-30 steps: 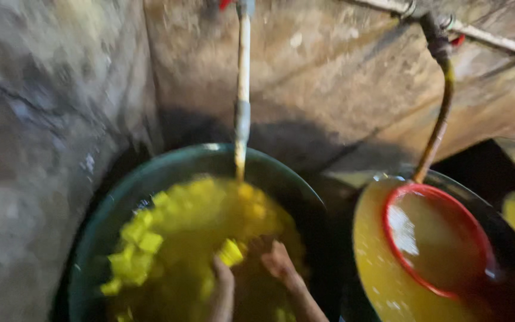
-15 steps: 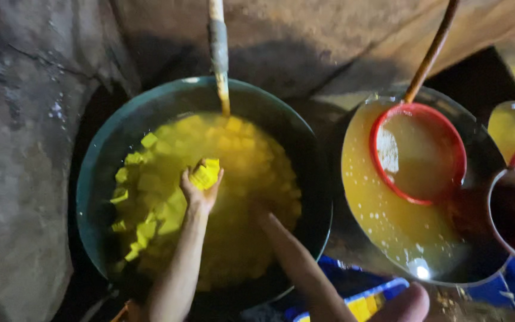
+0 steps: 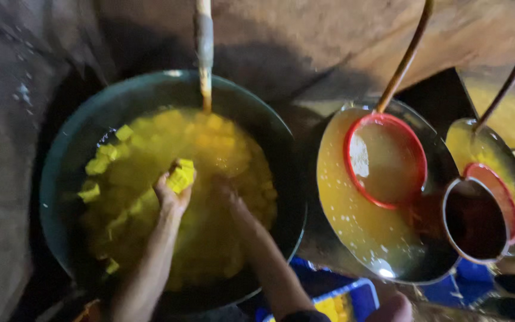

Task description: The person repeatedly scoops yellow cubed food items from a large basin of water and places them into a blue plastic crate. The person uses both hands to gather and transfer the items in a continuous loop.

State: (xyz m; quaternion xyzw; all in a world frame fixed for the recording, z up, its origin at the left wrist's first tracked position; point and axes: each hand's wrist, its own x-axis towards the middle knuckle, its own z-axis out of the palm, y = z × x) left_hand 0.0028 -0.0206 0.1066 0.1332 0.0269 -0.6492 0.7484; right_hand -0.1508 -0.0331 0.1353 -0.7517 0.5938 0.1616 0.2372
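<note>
Yellow cubes [image 3: 181, 175], a small stack of them, sit clamped in the fingers of the left hand [image 3: 173, 192], which is raised just above the liquid near the middle of the big dark basin [image 3: 67, 179]; the stack's long axis tilts up and to the right, toward the far rim. Nearest the camera, a blue crate [image 3: 353, 295] shows below the basin's edge. The right hand [image 3: 225, 189] is sunk in the yellow liquid [image 3: 210, 238] just right of the left one, and whether its fingers are spread or curled I cannot tell through the murk. More loose yellow chunks [image 3: 99, 164] float along the left side of the basin. To the right, well apart, a metal pan [image 3: 347, 232] of orange liquid holds a red-rimmed strainer [image 3: 385, 160], with a dark pot [image 3: 475, 220] touching its right edge. Farther back, a pipe [image 3: 204, 53] comes down over the basin's far rim against the rough stone wall [image 3: 305, 36].
</note>
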